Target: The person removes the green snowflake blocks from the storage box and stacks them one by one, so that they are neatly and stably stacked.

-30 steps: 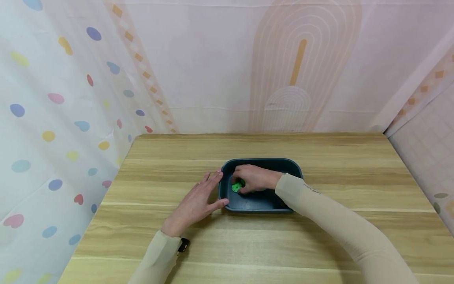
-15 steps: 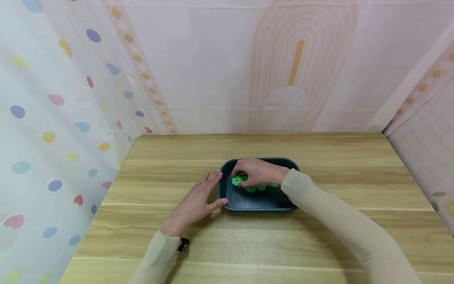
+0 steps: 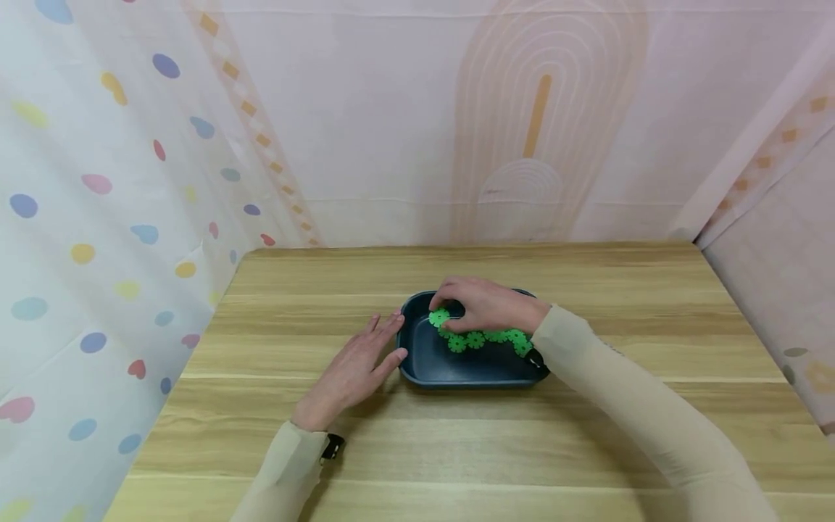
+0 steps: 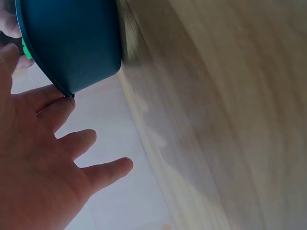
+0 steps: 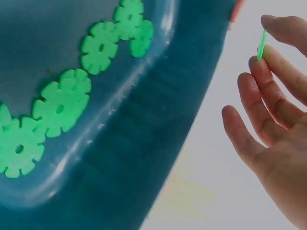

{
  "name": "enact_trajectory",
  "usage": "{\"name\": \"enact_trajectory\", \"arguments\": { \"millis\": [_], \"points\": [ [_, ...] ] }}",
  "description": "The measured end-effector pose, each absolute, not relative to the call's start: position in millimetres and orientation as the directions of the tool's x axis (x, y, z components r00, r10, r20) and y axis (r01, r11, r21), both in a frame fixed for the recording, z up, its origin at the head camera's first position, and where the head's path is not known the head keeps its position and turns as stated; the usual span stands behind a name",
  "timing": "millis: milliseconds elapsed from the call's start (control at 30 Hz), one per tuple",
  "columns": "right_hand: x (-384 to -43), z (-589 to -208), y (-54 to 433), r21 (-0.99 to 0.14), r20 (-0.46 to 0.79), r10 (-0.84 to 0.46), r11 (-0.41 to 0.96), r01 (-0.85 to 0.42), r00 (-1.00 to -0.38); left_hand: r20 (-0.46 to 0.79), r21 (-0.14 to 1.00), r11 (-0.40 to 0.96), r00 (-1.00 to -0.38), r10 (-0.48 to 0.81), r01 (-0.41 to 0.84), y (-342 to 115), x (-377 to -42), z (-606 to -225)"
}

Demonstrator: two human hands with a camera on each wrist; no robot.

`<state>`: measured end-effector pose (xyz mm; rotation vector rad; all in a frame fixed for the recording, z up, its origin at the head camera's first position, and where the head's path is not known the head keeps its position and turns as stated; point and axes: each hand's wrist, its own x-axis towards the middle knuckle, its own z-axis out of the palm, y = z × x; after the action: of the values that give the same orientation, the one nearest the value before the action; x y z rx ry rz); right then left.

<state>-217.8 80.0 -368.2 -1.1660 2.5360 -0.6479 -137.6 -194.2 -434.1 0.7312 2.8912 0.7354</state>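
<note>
A dark blue plastic tray [image 3: 470, 378] stands on the wooden table. Several green notched plastic discs [image 3: 476, 340] with holes in their centres lie in it, and some overlap. My right hand [image 3: 485, 304] is raised over the tray's back part, pinching one green disc between thumb and fingertips. In the right wrist view this pinched disc [image 5: 261, 45] appears edge-on, apart from the others. My left hand [image 3: 349, 373] is at the tray's left end with its fingers stretched out. The left wrist view shows its fingertips [image 4: 62, 108] touching the rim corner.
The wooden table [image 3: 424, 449] reaches out on all sides of the tray. A patterned curtain [image 3: 378, 130] hangs behind the table's back edge, with a dotted cloth [image 3: 117, 290] at the left. A black band [image 3: 333, 446] shows at the left wrist.
My right hand has come up and slightly back and right with the pinched disc, uncovering the green discs in the tray. The left hand stays at the tray's end. The head view has shifted slightly.
</note>
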Motion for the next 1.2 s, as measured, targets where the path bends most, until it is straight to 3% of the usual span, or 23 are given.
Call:
{"name": "enact_trajectory", "arguments": {
  "millis": [733, 1200],
  "points": [
    [-194.3, -351.8, 121.7, -0.563, 0.151, -0.71, 0.51, -0.65, -0.688, 0.096, 0.398, 0.802, -0.89, 0.446, 0.445, -189.6, -135.8, -434.3],
    [-179.1, -355.1, 154.4, -0.581, 0.198, -0.618, 0.551, -0.599, -0.761, 0.112, 0.402, 0.797, -0.889, 0.445, 0.45, -188.9, -134.7, -434.4]
  ]
}}
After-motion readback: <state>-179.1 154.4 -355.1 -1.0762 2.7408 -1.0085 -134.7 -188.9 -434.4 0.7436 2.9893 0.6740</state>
